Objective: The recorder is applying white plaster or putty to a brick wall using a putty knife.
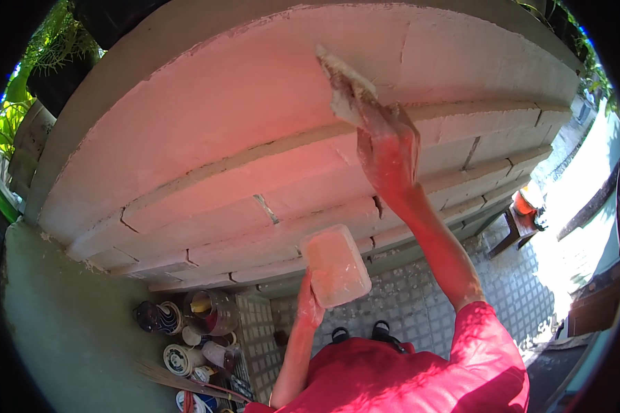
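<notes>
My right hand grips a plaster-caked putty knife, its pale, flat blade lying against the upper part of the wall. That upper band is coated smooth and whitish, and looks pink at the left. Lower down, my left hand is closed round the side of a shallow rectangular plastic tub with rounded corners. The tub looks whitish; I cannot make out how much is in it. Below the coated band run rows of pale blocks with dark gaps at several joints.
Several buckets and pots and a broom crowd the lower left. A small wooden stool with an orange container stands at the right. Potted plants line the upper left. Patterned tiles cover the floor.
</notes>
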`<state>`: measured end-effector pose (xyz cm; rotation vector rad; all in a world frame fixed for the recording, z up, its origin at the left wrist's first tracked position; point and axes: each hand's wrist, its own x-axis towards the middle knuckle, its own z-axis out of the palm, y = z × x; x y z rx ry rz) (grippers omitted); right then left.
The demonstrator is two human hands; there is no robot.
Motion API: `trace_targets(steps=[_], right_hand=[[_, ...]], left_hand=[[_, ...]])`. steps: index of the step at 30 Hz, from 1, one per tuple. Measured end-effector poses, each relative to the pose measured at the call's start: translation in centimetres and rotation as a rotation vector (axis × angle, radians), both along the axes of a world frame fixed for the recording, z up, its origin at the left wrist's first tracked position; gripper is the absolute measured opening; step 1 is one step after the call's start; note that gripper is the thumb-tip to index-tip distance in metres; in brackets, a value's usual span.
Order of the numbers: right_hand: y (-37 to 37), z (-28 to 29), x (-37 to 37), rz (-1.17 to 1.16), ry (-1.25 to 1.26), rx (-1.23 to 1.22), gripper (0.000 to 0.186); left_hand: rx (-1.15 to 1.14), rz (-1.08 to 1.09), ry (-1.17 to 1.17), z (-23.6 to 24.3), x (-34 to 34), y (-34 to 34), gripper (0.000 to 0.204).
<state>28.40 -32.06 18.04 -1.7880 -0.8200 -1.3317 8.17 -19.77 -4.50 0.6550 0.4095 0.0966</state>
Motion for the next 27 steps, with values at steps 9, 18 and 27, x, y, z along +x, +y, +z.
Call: trace_targets(steps=[9, 18, 27], right_hand=[[3.7, 0.7, 1.4, 0.008, -0.056, -0.03, 0.034], [-3.7, 1.6, 0.2, -0.106, 0.236, 0.232, 0.032], [1.8, -0.9, 2.2, -0.187, 0.245, 0.164, 0.03]], left_hand=[[-0.006, -0.027, 0.011, 0.5, 1.0, -0.8, 0.053], [0.047, 0.004, 0.038, 1.2, 0.6, -0.2, 0.053], [0.043, -0.038, 0.052, 0.0, 0.7, 0.5, 0.053]])
